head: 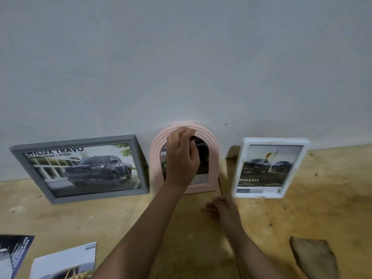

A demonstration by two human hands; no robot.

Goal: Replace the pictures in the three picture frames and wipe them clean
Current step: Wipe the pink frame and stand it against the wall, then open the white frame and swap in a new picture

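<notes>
Holds the left hand [182, 156] against the front of the pink arched frame [213, 158], fingers curled at the opening; cannot tell whether pinching anything, too blurred. Rests the right hand [222, 208] loosely spread on the counter [181, 238], just before that frame's lower edge. Props all three against the pale wall [181, 57]: grey frame [138, 164] nearly touching on the left, white frame [239, 168] across a narrow gap. Leaves open wood in front, with loose prints [64, 262] near left and a cloth [314, 258] near right.
</notes>
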